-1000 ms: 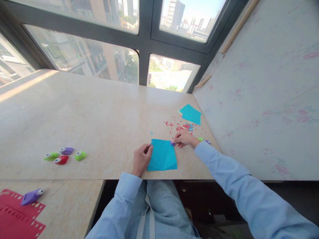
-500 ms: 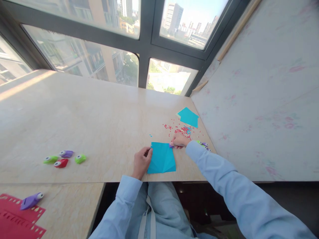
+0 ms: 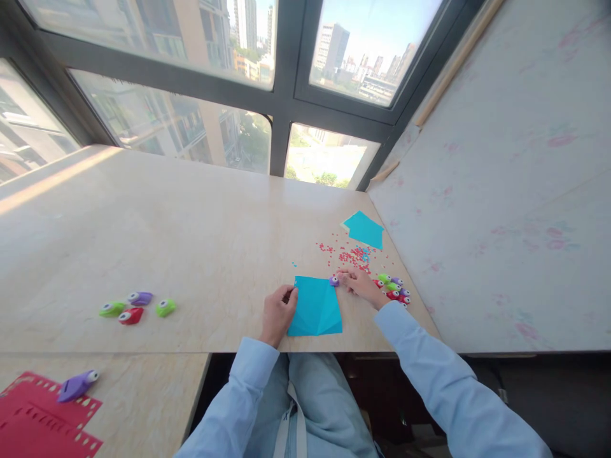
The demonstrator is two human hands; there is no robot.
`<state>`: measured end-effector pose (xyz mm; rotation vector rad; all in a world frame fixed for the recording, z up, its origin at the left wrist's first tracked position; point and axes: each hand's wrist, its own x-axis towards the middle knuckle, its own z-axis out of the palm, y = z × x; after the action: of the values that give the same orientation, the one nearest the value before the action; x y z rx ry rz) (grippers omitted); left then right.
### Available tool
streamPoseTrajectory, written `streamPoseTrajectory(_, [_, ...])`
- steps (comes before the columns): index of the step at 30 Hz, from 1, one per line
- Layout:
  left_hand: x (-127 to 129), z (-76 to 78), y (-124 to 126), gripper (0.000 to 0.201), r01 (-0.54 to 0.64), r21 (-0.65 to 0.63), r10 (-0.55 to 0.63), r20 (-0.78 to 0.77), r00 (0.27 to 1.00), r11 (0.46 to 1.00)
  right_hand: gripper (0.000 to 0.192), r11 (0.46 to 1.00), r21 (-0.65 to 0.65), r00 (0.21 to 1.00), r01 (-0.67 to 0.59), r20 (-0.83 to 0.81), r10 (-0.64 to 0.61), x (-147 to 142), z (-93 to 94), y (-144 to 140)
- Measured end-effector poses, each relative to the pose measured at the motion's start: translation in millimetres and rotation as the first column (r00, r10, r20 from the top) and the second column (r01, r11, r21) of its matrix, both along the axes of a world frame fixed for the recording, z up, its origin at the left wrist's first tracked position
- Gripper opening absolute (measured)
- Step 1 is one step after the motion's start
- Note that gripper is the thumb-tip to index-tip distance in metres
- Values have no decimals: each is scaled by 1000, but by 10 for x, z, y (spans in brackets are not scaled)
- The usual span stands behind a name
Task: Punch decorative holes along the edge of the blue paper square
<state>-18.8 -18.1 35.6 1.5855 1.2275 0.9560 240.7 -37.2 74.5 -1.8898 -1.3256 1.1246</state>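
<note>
My left hand (image 3: pixel 278 315) is curled in, thumb and forefinger holding the left edge of the blue paper (image 3: pixel 315 312), which lies between my hands near the front edge of the tabletop (image 3: pixel 214 242). My right hand (image 3: pixel 360 286) is loosely bent, fingertips at the purple punch (image 3: pixel 333 281) on the paper's far right corner; I cannot tell whether they grip it. Tabletop stretches wide left of my left hand. A punch cluster (image 3: pixel 393 287) crowds my right wrist, with the wall (image 3: pixel 501 216) beyond; paper dots (image 3: pixel 353 256) lie just past my right fingers.
</note>
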Motion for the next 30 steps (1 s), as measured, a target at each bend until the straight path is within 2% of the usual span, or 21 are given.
streamPoseTrajectory(2, [1, 16, -4, 27, -12, 1, 12, 4, 1000, 1000, 53, 997, 74, 998, -25, 66, 20, 39, -96, -54])
streamPoseTrajectory(4, [0, 32, -8, 27, -19, -1, 20, 7, 1000, 1000, 53, 986, 141, 985, -84, 164, 61, 45, -162, -84])
streamPoseTrajectory(7, [-4, 41, -10, 27, -28, -13, 28, 10, 1000, 1000, 39, 963, 221, 957, -157, 273, 93, 11, -212, -95])
streamPoseTrajectory(10, [-5, 32, -11, 28, -43, -22, 44, 15, 999, 999, 32, 949, 299, 959, -101, 284, 12, -22, -239, -95])
streamPoseTrajectory(15, [-1, 18, -18, 29, -47, -26, 48, 16, 999, 999, 46, 911, 389, 975, 134, 112, -191, -31, -283, -171])
streamPoseTrajectory(21, [2, 27, -20, 30, -48, -9, 48, 9, 999, 999, 65, 841, 322, 900, 435, -134, -414, -102, -252, -358])
streamPoseTrajectory(23, [2, 33, -19, 30, -46, -4, 46, 11, 999, 999, 63, 826, 325, 888, 460, -184, -422, -134, -239, -401])
streamPoseTrajectory(30, [-7, 41, -15, 29, -23, -4, 23, 16, 1000, 1000, 53, 843, 330, 896, 424, -286, -338, -249, -156, -409])
